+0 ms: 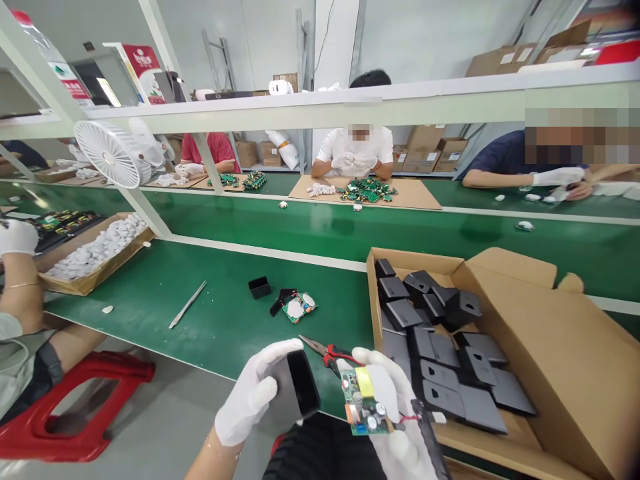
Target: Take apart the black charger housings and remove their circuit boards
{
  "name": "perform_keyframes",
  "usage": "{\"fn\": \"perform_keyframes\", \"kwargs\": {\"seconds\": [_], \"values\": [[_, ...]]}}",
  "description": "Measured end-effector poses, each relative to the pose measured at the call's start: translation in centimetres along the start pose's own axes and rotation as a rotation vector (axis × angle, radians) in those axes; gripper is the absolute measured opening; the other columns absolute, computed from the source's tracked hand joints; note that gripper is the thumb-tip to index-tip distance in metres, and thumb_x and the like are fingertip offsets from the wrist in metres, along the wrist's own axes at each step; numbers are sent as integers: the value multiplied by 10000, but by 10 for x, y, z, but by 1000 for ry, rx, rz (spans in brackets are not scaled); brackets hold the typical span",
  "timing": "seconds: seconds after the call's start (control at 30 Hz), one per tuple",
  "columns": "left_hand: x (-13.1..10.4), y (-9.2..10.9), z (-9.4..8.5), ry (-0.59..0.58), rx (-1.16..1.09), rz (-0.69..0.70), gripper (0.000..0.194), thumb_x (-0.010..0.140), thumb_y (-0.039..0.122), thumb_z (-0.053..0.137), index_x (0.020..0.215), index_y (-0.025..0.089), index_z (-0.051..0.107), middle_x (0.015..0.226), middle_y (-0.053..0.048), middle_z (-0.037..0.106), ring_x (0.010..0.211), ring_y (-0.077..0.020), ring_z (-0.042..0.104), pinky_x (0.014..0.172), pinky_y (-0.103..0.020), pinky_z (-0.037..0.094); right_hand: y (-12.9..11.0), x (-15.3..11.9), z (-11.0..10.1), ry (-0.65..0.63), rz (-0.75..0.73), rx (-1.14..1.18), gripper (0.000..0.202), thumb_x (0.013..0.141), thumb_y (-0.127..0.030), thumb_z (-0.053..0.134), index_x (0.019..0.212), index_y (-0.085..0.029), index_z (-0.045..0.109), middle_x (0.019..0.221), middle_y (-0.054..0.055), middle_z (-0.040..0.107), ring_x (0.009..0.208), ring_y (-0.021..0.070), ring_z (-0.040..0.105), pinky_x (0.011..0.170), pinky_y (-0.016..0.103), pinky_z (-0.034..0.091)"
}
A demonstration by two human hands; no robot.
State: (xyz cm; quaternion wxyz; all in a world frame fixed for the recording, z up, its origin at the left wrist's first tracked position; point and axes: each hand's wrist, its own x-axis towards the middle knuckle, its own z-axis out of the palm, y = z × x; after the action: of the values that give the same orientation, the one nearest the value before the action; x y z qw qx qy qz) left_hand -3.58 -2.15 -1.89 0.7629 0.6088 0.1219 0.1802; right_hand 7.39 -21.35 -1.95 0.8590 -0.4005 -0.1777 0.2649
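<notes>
Here, the left grip (pixel 253 393) pinched a case (pixel 285 397); the right grip (pixel 405 403) curled around a board (pixel 367 410). The carton (pixel 545 333) held black cases (pixel 440 373), the tray (pixel 113 262) white parts (pixel 103 247).

Holding a hollow dark case (pixel 286 400) in the gloved left hand (pixel 247 397), a circuit board (pixel 367 403) in the right hand (pixel 400 397), at a green desk (pixel 225 333) near red-handled pliers (pixel 330 355) and an open carton (pixel 550 353).

red poster (pixel 144 72), bottle label (pixel 70 81), lettering on both illegible
</notes>
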Motion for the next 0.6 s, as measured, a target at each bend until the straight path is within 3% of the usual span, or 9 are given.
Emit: {"fn": "perform_keyframes", "kwargs": {"seconds": [0.1, 0.23, 0.4, 0.6], "values": [[3, 3, 26, -153, -184, 23, 589, 732, 629, 717, 1129, 200, 645, 916, -62, 661, 796, -200, 640, 714, -276, 506, -18, -7, 2, -74, 7, -13, 719, 645, -586, 815, 1284, -334, 606, 1268, 78, 669, 1192, 317, 626, 1036, 472, 502], [7, 5, 51, -346, -343, -11, 469, 760, 550, 747, 1050, 197, 640, 871, -11, 623, 749, -104, 570, 708, -183, 443, -30, -14, -11, -178, 5, -50, 767, 658, -570, 809, 1344, -324, 572, 1331, 80, 636, 1231, 311, 601, 1051, 423, 500], [5, 3, 67, -376, -427, -9, 445, 794, 528, 722, 1076, 195, 634, 884, -9, 591, 775, -103, 565, 739, -184, 441, -43, -14, -27, -216, -5, -212, 744, 682, -571, 782, 1354, -336, 567, 1313, 94, 644, 1216, 341, 606, 996, 461, 544], [6, 2, 76, -413, -457, -7, 403, 817, 480, 720, 1107, 214, 635, 895, -4, 596, 796, -98, 568, 774, -180, 443, -60, -20, -20, -185, -17, -250, 650, 737, -563, 751, 1328, -358, 577, 1319, 65, 645, 1215, 315, 613, 987, 430, 553]]}}
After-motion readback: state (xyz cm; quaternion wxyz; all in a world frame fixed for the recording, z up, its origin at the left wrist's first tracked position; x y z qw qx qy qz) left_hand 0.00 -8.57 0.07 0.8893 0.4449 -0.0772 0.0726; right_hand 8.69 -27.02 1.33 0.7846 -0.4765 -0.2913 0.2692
